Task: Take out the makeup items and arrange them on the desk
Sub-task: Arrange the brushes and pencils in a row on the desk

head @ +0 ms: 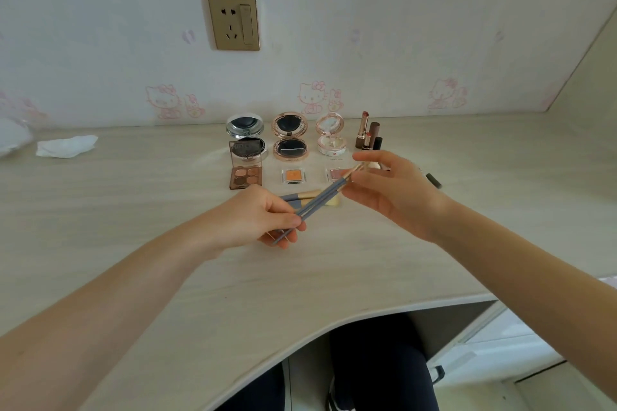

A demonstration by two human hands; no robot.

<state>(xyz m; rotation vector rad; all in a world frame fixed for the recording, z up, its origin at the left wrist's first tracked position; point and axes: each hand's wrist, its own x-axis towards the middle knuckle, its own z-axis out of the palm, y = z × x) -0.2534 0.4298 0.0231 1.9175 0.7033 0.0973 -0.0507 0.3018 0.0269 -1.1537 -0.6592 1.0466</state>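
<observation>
Two grey-handled brushes (pixel 320 198) held above the desk (pixel 133 227), left hand (pixel 263 217) pinching their handle ends, right hand (pixel 384 183) loosely closed at the bristle ends, hiding them; open compacts (pixel 288 137), palettes (pixel 245 173), lipsticks (pixel 362 127) lined up behind, tissue (pixel 65 145) far left.

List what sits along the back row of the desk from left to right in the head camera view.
White tissue → silver round compact → rose-gold round compact → white and pink compact → lipsticks.
</observation>
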